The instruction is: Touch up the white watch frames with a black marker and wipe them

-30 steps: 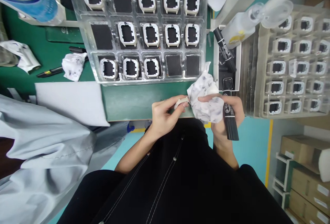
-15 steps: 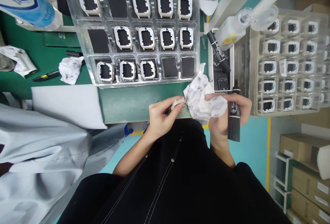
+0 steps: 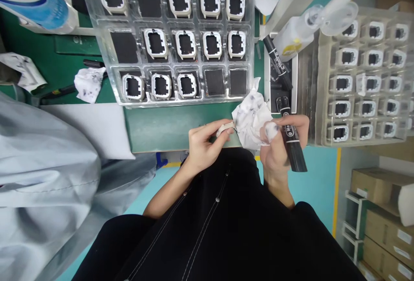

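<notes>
My left hand (image 3: 202, 145) pinches a small beige watch case (image 3: 225, 127) at the green bench's front edge. Its fingers are closed on the case. My right hand (image 3: 281, 143) is closed on a crumpled, ink-stained white cloth (image 3: 250, 119) and a black marker (image 3: 291, 136) at once. The cloth touches the case's right end. The marker slants from upper left to lower right across my fingers. A clear tray (image 3: 106, 35) of several white watch cases lies on the bench just beyond my hands.
A second tray (image 3: 323, 78) of cases stands at the right, with another black marker (image 3: 276, 63) and a clear bottle (image 3: 299, 33) beside it. A stained cloth wad (image 3: 87, 83) and a pen (image 3: 53, 92) lie at left. A co-worker's grey sleeve (image 3: 42, 164) fills the lower left.
My right hand has bunched the cloth tighter and tilted the marker, its top now leaning left. The left hand with the case has stayed put. The co-worker's sleeve has risen at left.
</notes>
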Demonstrator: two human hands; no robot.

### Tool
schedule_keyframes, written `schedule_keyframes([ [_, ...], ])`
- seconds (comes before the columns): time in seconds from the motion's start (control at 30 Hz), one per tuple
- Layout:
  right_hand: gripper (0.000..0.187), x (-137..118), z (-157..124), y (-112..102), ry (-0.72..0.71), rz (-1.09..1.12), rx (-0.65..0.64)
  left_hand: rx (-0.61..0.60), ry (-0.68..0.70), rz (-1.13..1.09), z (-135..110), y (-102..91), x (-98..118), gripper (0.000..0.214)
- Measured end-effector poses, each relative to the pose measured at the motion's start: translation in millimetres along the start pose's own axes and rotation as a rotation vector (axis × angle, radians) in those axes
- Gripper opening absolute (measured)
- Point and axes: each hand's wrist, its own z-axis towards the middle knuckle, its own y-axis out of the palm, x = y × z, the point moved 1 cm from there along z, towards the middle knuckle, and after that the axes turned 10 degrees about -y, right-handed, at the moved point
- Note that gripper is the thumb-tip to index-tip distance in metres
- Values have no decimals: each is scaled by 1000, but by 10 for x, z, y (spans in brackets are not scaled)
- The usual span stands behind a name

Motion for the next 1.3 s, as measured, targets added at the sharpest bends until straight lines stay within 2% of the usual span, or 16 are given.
schedule_keyframes([
  [0.1, 13, -91, -13, -1, 45, 45, 48, -11, -15, -15, 12, 1, 29, 21],
  [0.27, 18, -277, 56, 102, 17, 36, -99, 4, 33, 42, 42, -24, 80, 19],
  [0.4, 27, -315, 55, 178, -34, -30, -166, 23, 111, 90, 48, -42, 85, 17],
  [0.53, 26, -338, 40, 225, -85, -77, -226, 12, 185, 127, 38, -39, 78, 20],
  [0.8, 31, -429, 78, 227, 5, 1, -283, 40, 317, 158, -3, -22, 55, 29],
  [1.0, 31, -469, 88, 209, 36, 14, -310, 35, 343, 103, -10, -37, 41, 34],
  [1.07, 30, -451, 100, 181, 42, -4, -287, 47, 344, 89, -11, -43, 40, 32],
  [1.17, 28, -394, 123, 99, 66, -54, -169, 65, 320, 34, -15, -41, 42, 29],
  [1.3, 28, -349, 124, 10, 56, -102, -77, 39, 260, -20, -16, -26, 56, 28],
])
